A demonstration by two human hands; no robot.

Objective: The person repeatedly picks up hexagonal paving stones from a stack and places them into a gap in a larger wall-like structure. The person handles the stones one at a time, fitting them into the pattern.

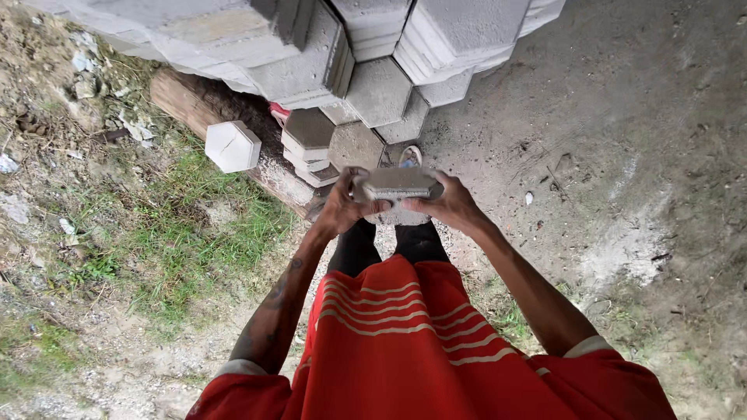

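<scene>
stacked pavers (pixel 436 31) cut off above, feet perhaps hidden

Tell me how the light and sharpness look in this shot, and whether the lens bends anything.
Head view: soft, even daylight with no hard shadows or glare; the grey paver block held by the left hand and right hand is fairly sharp; the stacked hexagonal pavers along the top edge look stretched by wide-angle distortion; the grass patch is slightly soft.
</scene>
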